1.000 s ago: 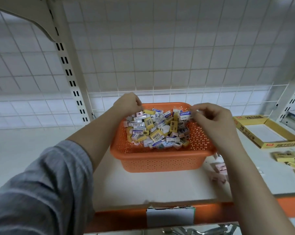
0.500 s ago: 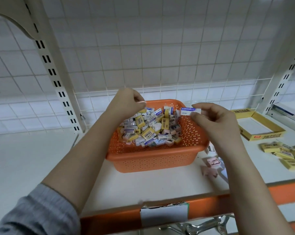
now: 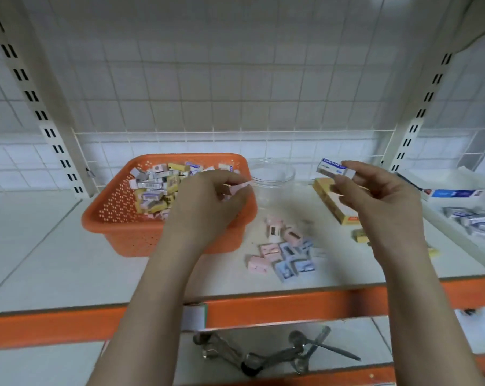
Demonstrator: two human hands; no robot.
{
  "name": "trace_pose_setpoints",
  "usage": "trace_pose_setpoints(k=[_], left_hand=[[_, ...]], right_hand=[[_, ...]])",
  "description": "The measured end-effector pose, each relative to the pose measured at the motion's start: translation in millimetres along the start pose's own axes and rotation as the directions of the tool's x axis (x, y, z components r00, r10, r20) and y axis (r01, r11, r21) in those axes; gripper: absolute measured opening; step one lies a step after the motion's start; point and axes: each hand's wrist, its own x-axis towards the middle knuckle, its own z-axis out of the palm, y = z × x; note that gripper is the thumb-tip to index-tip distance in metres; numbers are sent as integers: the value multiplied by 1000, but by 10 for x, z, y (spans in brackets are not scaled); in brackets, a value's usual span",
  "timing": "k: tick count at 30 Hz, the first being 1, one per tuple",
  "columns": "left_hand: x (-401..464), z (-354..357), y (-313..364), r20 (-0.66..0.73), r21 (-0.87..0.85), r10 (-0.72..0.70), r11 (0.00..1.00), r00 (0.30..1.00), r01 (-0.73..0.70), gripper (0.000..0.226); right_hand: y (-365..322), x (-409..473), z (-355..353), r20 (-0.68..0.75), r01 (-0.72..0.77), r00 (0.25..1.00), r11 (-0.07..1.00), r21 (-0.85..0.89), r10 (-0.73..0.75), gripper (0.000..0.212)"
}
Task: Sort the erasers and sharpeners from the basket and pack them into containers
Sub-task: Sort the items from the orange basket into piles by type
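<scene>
Above the shelf (image 3: pixel 68 246), right hand (image 3: pixel 380 196) pinching white eraser (image 3: pixel 334 168) crosswise; left hand (image 3: pixel 208 207) pinching pink sharpener (image 3: pixel 240 188).

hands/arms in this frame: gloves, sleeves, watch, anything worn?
Nothing worn that shows. Left hand and right hand are bare: no gloves, rings, watch or wristband visible. Both forearms are uncovered down to the bottom edge of the frame; no sleeve in view now. No markings or tape on either arm.
</scene>
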Motion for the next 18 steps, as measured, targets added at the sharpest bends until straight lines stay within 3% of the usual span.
trace_pose_setpoints(k=[5,9,13,18], left_hand=[[-378,448,293,-34,-20,-32,999,999,31,9],[-533,698,420,-23,13,-50,999,998,51,14],[-608,879,470,14,22,-26,999,1000,25,11],[-596,1102,557,82,28,8,1000,997,-10,8]], right_hand=[[200,75,-639,31,9,1000,992,-125,-6,20],[570,187,-1085,-19,-42,999,925,-377,37,8],[851,196,-1378,-79,-100,994,866,-491,70,12],[976,407,-1882,-316,-146,947,807,-572,-53,20]])
